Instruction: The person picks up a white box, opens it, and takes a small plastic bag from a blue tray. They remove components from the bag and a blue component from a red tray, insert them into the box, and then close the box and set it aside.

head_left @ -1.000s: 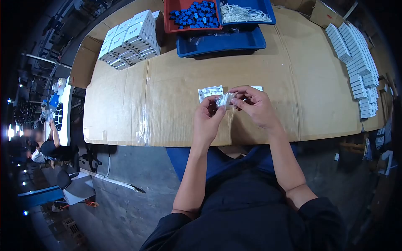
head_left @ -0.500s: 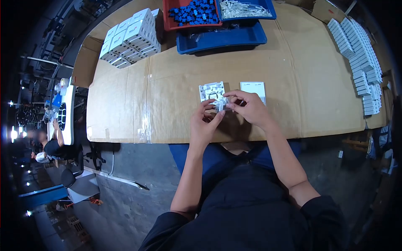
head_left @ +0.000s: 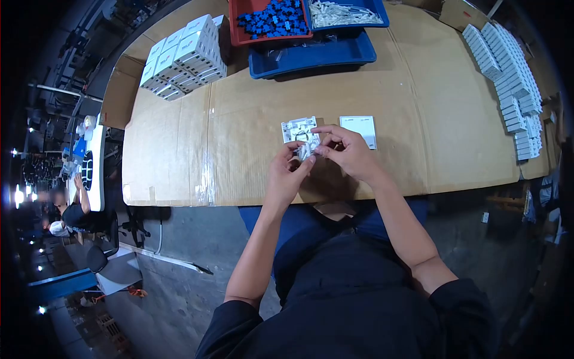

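A small clear plastic bag point(head_left: 307, 150) with white pieces in it is held between both hands, just above the cardboard-covered table. My left hand point(head_left: 284, 175) is closed on its left side, thumb and fingers curled round it. From the right, the fingertips of my right hand point(head_left: 351, 157) pinch the bag's edge. Right behind the bag, a square white plastic housing point(head_left: 291, 128) lies with its inside facing up, showing a dark curved wire; its near part is hidden by my hands. A flat white cover point(head_left: 358, 129) lies to the right, beyond my right hand.
Stacked white boxes point(head_left: 190, 52) stand back left. At the back are a red bin point(head_left: 238, 39) of blue parts, a blue bin point(head_left: 383, 24) of white parts and another blue tray point(head_left: 317, 64). White pieces point(head_left: 505, 84) are stacked at right. Another person point(head_left: 76, 206) sits far left.
My hands have drawn slightly closer together around the bag, and my right fingers have shifted left on it. The view has moved a little; the housing and cover lie as before.
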Tool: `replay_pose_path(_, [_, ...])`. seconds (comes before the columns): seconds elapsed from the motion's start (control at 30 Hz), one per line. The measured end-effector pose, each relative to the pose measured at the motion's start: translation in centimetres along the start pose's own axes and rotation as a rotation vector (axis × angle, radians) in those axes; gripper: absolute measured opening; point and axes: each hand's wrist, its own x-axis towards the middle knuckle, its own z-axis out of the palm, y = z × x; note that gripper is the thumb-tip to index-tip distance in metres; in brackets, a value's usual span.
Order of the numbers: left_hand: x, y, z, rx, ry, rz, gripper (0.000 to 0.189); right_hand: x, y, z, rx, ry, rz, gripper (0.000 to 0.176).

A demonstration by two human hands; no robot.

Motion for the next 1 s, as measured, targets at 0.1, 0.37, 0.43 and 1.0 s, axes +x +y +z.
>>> replay_pose_path(0.1, [-0.2,-0.2,0.2,0.027,0.014,0.047,0.032,-0.2,0.0,0.2,0.003,-0.019,0.007,0.04])
replay_pose_path(0.37, [-0.9,0.7,-0.7,0.276,0.058,0.042,0.034,0.0,0.5,0.4,-0.106,-0.004,0.036,0.028])
replay_pose_path(0.43, [-0.5,0.4,-1.6,0.36,0.038,0.036,0.034,0.2,0.7,0.4,-0.086,0.003,0.046,0.024])
replay_pose_path(1.0, [5.1,1.2,-3.9,1.086,0.035,0.528,0.017,3.3,3.2,2.3,-0.787,0.312,-0.401,0.013])
